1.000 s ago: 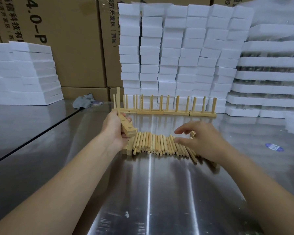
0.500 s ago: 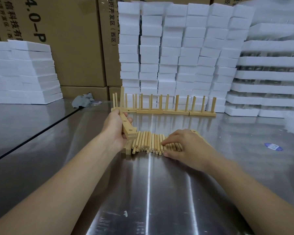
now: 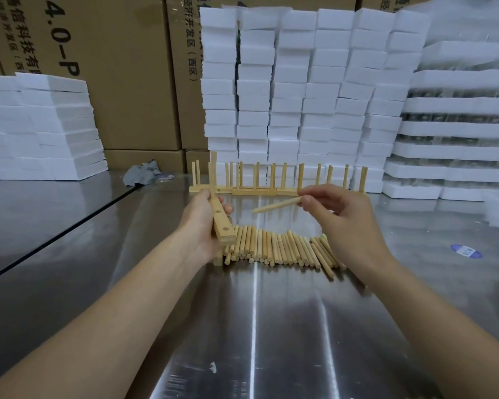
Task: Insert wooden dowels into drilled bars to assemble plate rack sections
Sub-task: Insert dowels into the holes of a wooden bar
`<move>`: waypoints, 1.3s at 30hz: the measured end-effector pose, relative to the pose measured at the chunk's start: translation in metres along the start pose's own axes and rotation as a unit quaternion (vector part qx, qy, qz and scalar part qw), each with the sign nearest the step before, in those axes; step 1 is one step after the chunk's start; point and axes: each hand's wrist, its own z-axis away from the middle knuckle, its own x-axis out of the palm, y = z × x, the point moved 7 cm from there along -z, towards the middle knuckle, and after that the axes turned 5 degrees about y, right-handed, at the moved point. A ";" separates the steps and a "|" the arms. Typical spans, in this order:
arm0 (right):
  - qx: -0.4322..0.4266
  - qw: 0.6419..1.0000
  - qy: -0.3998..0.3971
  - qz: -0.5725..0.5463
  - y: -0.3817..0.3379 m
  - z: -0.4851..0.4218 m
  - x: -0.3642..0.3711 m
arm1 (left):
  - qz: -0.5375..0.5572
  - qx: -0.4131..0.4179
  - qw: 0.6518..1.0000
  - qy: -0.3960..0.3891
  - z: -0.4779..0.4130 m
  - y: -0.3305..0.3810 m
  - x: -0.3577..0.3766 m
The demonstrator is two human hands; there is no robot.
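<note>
While the left hand grips a drilled bar, right fingers pinch one dowel, which next needs aligning with a hole.

left hand gripping drilled bar, right hand pinching dowel

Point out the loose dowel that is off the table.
The dowel pinched in the right hand, held in the air; the other loose dowels lie side by side on the table.
</note>
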 end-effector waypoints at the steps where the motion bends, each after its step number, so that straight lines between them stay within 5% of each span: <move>1: 0.018 0.999 -0.004 -0.038 0.001 0.000 0.000 | 0.003 0.000 1.000 -0.012 0.000 -0.001 0.003; 9: 0.065 0.991 -0.007 -0.120 0.008 0.001 0.004 | -0.014 0.018 0.998 -0.059 0.004 -0.004 0.018; 39: 0.040 0.994 -0.038 -0.094 -0.004 0.006 0.010 | 0.002 -0.002 0.999 -0.051 0.014 -0.010 0.019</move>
